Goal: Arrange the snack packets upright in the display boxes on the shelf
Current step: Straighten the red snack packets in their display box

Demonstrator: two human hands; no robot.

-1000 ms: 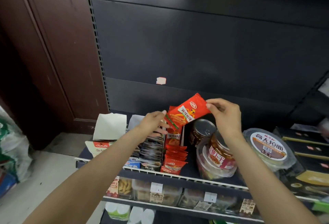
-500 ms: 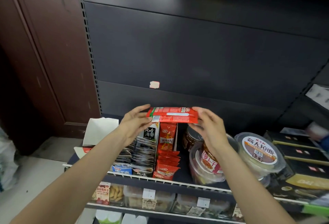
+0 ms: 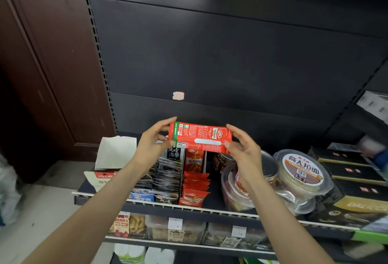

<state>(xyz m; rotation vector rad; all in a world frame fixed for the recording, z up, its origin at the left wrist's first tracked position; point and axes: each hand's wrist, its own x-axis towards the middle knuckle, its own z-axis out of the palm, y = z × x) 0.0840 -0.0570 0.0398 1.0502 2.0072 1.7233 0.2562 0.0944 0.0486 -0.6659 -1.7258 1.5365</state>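
Red snack packet (image 3: 200,137), printed back toward the camera, lay sideways above the shelf (image 3: 210,211), pinched at its ends by the left hand (image 3: 152,144) and right hand (image 3: 244,152). Below, a red display box (image 3: 194,181) held matching red packets; beside it, a dark display box (image 3: 165,175) held grey packets.

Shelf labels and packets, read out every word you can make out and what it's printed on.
"风吃海带": black display box
"高大拉面": round tub lid
Red packet held in the left hand and right hand: print too small
Price tags: unreadable
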